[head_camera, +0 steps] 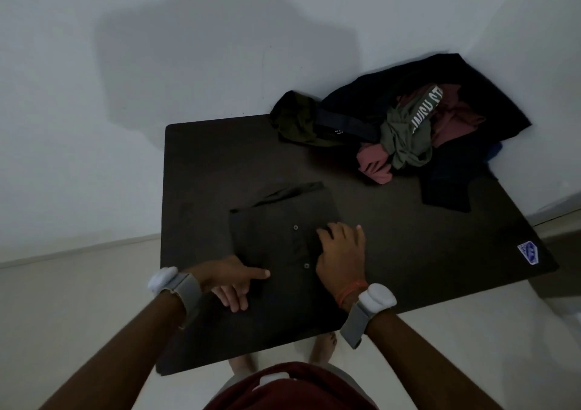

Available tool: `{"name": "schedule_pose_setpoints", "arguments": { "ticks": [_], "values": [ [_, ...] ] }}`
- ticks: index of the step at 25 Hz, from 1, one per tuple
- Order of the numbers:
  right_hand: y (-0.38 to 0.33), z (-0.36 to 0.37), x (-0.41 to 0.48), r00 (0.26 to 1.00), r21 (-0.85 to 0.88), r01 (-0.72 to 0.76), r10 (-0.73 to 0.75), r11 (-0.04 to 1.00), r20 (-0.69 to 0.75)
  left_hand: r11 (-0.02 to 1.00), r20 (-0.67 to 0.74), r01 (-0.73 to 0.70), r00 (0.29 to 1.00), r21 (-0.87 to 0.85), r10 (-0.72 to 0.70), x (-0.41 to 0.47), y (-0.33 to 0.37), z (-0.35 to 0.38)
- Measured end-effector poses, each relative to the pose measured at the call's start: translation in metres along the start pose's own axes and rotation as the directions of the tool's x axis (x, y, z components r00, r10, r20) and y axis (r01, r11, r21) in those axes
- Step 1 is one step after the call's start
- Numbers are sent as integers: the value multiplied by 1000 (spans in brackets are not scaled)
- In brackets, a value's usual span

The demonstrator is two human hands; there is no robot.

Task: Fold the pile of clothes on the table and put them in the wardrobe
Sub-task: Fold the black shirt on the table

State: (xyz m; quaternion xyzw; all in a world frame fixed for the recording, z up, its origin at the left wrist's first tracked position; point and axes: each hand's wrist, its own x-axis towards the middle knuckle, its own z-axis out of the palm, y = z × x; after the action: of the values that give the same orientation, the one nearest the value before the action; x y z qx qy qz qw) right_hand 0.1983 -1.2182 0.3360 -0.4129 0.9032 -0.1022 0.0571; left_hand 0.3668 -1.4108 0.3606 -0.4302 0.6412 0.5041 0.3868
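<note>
A dark buttoned shirt (276, 233), partly folded into a rectangle, lies on the dark table (220, 164) near its front edge. My left hand (234, 282) rests at the shirt's lower left edge, thumb stretched across the cloth and fingers lying below it. Over the shirt's right side, my right hand (341, 254) presses down with its fingers curled into the fabric. At the table's far right corner sits a pile of unfolded clothes (405, 126): black, olive, grey-green with white lettering, and pink pieces.
The table stands in a corner against white walls (157, 63). A white-and-blue sticker (528, 252) marks its right front corner. My bare feet (323, 346) show under the front edge on a pale floor. The wardrobe is out of view.
</note>
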Motion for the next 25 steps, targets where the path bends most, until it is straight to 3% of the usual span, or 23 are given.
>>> {"name": "schedule_pose_setpoints", "arguments": {
  "ticks": [1,3,5,7,9,11,13,15,18,22,25],
  "values": [
    [-1,-6,2,999,17,-11,11,1000,37,999,-59,-26,998,-47,23,3,-2,4],
    [-11,-13,-2,995,144,50,-62,988,75,988,-350,-114,934,-105,71,8,-4,9],
    [-27,-11,-9,980,243,139,-169,960,106,971,-621,-206,779,-123,87,10,-3,12],
    [-43,-4,-13,973,292,125,-175,948,152,947,-754,-280,653,-157,68,8,2,17],
    [-53,-2,-7,982,323,56,-111,945,154,869,-757,-380,653,-317,9,14,11,19],
    [-60,-6,1,984,340,14,-74,940,163,639,-665,-487,745,-596,-52,18,21,13],
    [-69,-11,3,976,342,-27,-49,939,212,451,-555,-478,831,-754,-47,17,27,5],
    [-83,-17,4,954,357,-95,-17,929,298,448,-557,-483,829,-752,-41,10,34,6],
    [-107,-21,8,933,344,-130,-2,930,359,571,-682,-570,731,-591,23,-5,46,11],
    [-122,-22,22,960,308,-159,74,938,268,671,-746,-659,623,-340,234,-29,54,19],
    [-119,-23,25,994,374,-83,51,924,95,581,-778,-775,516,-248,357,-41,54,22]
  ]
}}
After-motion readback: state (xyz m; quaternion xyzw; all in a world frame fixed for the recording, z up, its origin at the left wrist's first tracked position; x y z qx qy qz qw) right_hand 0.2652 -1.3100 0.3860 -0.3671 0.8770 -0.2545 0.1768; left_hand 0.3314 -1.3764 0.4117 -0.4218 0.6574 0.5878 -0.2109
